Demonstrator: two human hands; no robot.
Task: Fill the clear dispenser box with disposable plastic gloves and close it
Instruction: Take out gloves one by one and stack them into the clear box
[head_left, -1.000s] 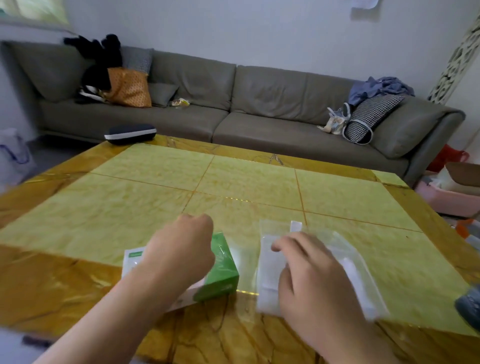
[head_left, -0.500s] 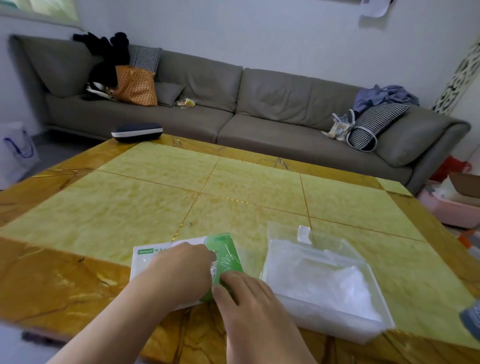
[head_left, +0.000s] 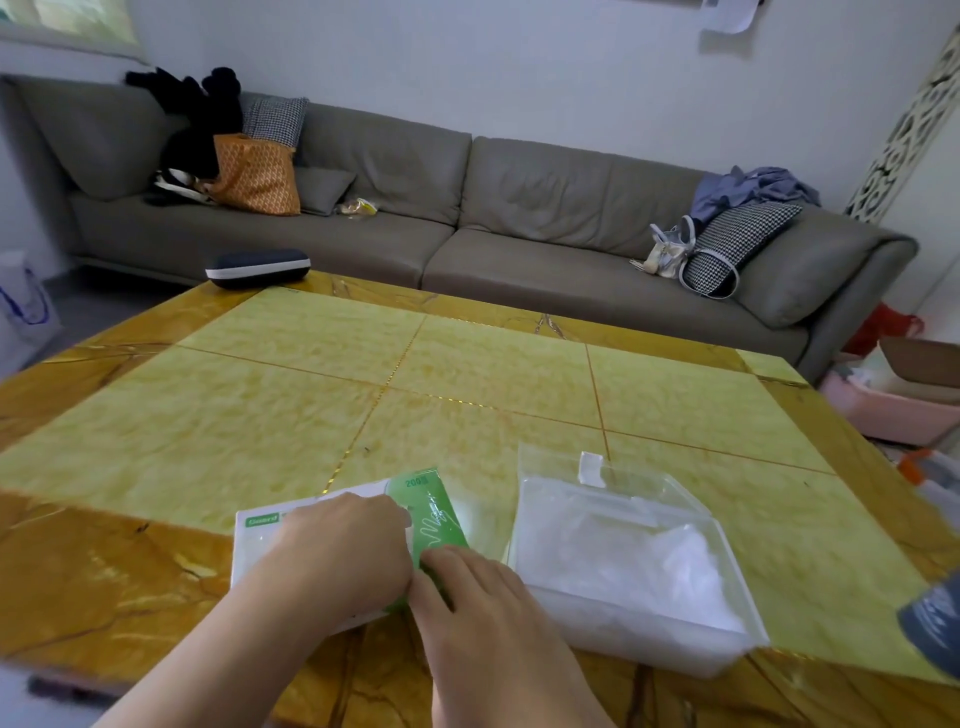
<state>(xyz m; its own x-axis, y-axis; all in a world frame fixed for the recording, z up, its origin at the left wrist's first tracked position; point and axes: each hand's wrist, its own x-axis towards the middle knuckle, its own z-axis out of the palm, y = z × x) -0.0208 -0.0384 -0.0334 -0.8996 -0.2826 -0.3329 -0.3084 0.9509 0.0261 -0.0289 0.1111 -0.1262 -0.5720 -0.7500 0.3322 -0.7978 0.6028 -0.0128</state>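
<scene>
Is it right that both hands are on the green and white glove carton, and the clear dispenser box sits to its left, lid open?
Not quite. In the head view the clear dispenser box sits to the right of the green and white glove carton, not the left. Both the left hand and right hand are on the carton, and the box's lid is open.

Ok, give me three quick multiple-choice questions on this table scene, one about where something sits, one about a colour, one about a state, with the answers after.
1. Where is the clear dispenser box relative to the glove carton?
A. To its right
B. To its left
C. Stacked on it

2. What colour is the carton's right end?
A. Red
B. Green
C. Blue

3. What state is the dispenser box in?
A. Empty, lid shut
B. Holding white gloves, lid open
C. Tipped on its side

Answers: 1 A, the box lies right of the carton on the table. 2 B, green shows beyond the left hand and right hand. 3 B, white gloves fill it and the lid lies back.
</scene>
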